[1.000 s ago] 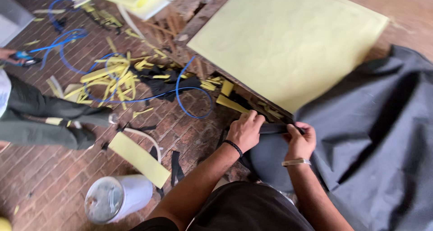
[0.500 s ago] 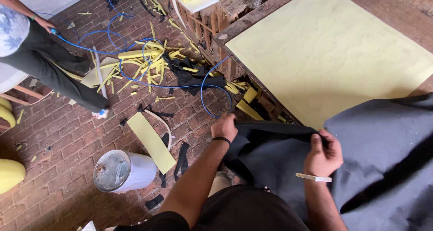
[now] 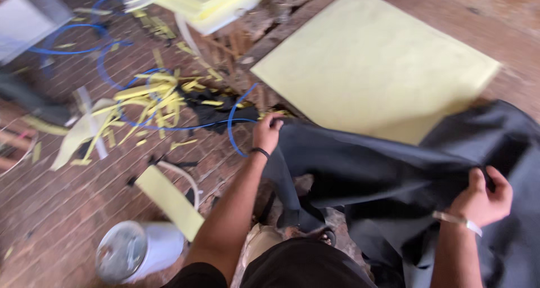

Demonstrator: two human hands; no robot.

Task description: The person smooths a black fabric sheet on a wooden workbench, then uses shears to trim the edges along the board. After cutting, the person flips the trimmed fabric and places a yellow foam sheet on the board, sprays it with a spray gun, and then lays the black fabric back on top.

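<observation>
Both hands grip one edge of a big sheet of black cloth [image 3: 382, 170] and hold it stretched between them: the left hand [image 3: 267, 131] pinches a corner out by the floor side, fingers curled over the hem, and the right hand [image 3: 484, 198] is clenched on a bunched fold near the person's body. The cloth looks soft and limp, light enough to lift by the edge, and it sags and creases wherever it is not held, so it seems best taken at corners or along the hem, hands well apart. It drapes over the near end of a wooden table [image 3: 506, 18], partly covering a pale yellow foam sheet [image 3: 371, 68] lying flat there. Below is a brick floor [image 3: 56, 220] strewn with yellow foam scraps [image 3: 146, 97], a looping blue cable [image 3: 169, 127] and a white bucket [image 3: 135, 251]
</observation>
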